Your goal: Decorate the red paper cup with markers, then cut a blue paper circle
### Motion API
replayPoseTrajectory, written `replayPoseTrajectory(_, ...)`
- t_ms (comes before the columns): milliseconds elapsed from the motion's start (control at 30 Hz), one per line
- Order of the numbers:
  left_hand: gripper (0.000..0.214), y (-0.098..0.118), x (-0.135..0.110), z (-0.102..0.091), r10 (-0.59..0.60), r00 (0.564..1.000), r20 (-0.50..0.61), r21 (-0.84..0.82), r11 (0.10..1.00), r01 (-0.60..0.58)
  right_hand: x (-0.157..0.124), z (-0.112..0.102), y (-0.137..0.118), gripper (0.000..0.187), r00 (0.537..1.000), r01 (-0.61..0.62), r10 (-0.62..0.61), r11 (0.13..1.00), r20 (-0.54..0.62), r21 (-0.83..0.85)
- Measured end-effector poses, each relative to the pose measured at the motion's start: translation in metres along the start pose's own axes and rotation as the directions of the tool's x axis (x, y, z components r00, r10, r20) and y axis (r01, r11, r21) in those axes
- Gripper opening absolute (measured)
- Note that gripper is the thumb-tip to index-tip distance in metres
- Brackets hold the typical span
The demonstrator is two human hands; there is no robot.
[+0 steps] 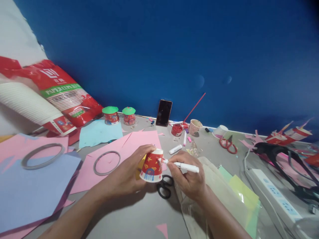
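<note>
My left hand (133,169) is wrapped round an upturned red paper cup (151,170), which bears yellow stars and a blue drawn arch. Between the thumb and fingers of my right hand (186,174) is a white marker (185,166), its red tip at the cup's right side and seeming to touch it. Black-handled scissors (164,191) lie on the table just below the cup; their blades are hidden. Sheets of pink paper (139,139) spread behind my left hand. Another white marker (175,149) lies behind my right hand.
Two cups with green paper tops (110,114) stand by the blue wall. A phone (163,113) leans there. Left are stacked paper cups (30,103) and their red bag (67,89). Red scissors (228,145), a power strip (274,192) and a black frame-like object (274,156) lie right.
</note>
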State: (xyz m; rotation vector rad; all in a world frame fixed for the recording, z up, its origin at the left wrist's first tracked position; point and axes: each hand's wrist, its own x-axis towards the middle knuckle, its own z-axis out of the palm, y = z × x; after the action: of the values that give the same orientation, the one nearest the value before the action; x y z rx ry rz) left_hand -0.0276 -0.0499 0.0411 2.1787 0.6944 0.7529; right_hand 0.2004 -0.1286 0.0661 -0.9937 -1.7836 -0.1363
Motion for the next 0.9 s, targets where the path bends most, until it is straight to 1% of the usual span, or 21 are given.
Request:
replayPoseTrajectory(233,0.073,0.0001,0.0002,0.0003,0.005,1.000,0.002,-0.004,1.000,-0.005,-0.0004,-0.0011,-0.0008,0.014,1.000,0.014,-0.014,1.000,-0.014,-0.012)
replayPoseTrajectory(333,0.075,0.0007,-0.0001,-0.0005,-0.012,1.000,0.013,-0.025,1.000,0.012,-0.0001,-0.0010,-0.0006,0.015,1.000,0.018,-0.018,1.000,-0.018,-0.013)
replayPoseTrajectory(567,0.074,0.0035,0.0005,-0.0009,-0.017,1.000,0.022,-0.045,0.999,0.018,0.0018,-0.0006,-0.0042,0.018,0.999,-0.004,0.004,1.000,0.035,0.021)
replayPoseTrajectory(767,0.077,0.0034,0.0011,-0.0008,-0.046,0.999,0.022,-0.059,0.997,0.047,0.0017,-0.0012,-0.0046,0.016,1.000,0.012,-0.012,1.000,0.001,0.002)
replayPoseTrajectory(900,0.078,0.0027,0.0001,-0.0004,-0.038,0.999,0.015,-0.054,0.998,0.038,0.0026,-0.0009,-0.0047,0.018,0.999,0.013,-0.014,0.999,0.031,0.032)
